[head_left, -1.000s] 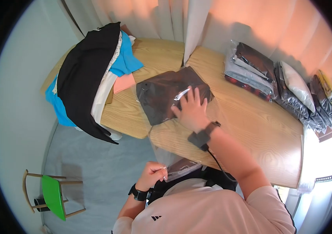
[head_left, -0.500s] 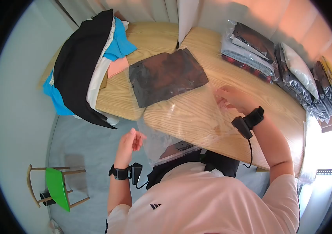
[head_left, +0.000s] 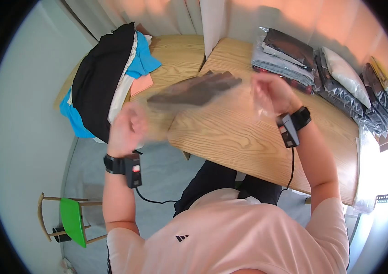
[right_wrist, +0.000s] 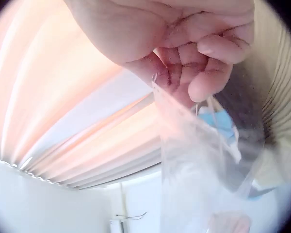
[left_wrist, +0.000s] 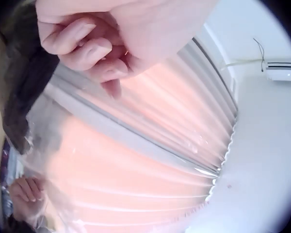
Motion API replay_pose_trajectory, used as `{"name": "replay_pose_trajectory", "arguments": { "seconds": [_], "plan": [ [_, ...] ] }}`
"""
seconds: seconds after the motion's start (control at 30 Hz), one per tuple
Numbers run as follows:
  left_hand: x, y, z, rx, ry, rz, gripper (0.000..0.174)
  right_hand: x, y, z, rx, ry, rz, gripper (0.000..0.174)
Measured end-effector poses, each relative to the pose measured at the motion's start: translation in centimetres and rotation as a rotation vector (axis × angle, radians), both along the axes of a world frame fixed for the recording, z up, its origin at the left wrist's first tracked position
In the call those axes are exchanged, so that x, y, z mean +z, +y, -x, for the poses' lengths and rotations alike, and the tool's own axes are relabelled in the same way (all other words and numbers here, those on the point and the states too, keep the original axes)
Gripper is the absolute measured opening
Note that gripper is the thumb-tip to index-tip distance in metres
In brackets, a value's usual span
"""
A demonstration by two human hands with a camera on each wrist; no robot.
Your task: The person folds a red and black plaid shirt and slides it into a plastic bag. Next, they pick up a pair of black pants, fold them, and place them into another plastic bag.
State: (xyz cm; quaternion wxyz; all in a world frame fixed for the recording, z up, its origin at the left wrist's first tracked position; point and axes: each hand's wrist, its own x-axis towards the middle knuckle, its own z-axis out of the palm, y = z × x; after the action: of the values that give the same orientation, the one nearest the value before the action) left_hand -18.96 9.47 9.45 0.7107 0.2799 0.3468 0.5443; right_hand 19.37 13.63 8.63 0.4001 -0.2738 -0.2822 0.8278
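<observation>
A clear plastic bag, blurred in the head view, stretches between both hands with a dark folded garment (head_left: 194, 91) inside its far part. The left hand (head_left: 128, 129) pinches the bag's left edge; in the left wrist view its fingers (left_wrist: 94, 53) are curled. On the other side the right hand (head_left: 273, 93) holds the opposite edge. Close up in the right wrist view, the clear film (right_wrist: 194, 160) hangs from the fingertips of the right hand (right_wrist: 184, 48). The garment looks foreshortened and tilted over the wooden table (head_left: 230, 132).
At the left of the table lies a heap of clothes with a black garment (head_left: 98, 82) on top and a blue one (head_left: 143, 59). Bagged folded clothes (head_left: 285, 59) are stacked at the back right. A green chair (head_left: 73, 221) stands on the floor at left.
The right hand has moved off the garment to the bag's right edge. Both hands have spread apart, the left one rising from near the lap; bag and garment have shifted and tilted.
</observation>
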Motion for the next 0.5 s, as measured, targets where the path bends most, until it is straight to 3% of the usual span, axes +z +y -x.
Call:
{"name": "replay_pose_trajectory", "arguments": {
  "seconds": [0.07,0.13,0.23,0.37,0.5],
  "plan": [
    [3.8,0.9,0.2,-0.142,-0.231,-0.062,0.022,3.5,-0.4,0.5,-0.134,0.03,-0.096,0.019],
    [6.7,1.4,0.2,-0.238,-0.285,-0.214,0.022,7.0,-1.9,0.6,-0.209,0.069,-0.173,0.017],
    [9.6,1.7,-1.0,-0.222,-0.341,-0.206,0.022,9.3,-2.7,-0.2,-0.291,0.131,-0.247,0.014],
    [9.1,4.0,-2.7,-0.351,-0.366,-0.17,0.021,9.4,-2.8,-2.1,-0.298,0.178,-0.227,0.011],
    [8.8,4.5,-4.9,-0.322,-0.351,-0.163,0.02,9.6,-4.0,-4.2,-0.311,0.174,-0.213,0.01]
  ]
}}
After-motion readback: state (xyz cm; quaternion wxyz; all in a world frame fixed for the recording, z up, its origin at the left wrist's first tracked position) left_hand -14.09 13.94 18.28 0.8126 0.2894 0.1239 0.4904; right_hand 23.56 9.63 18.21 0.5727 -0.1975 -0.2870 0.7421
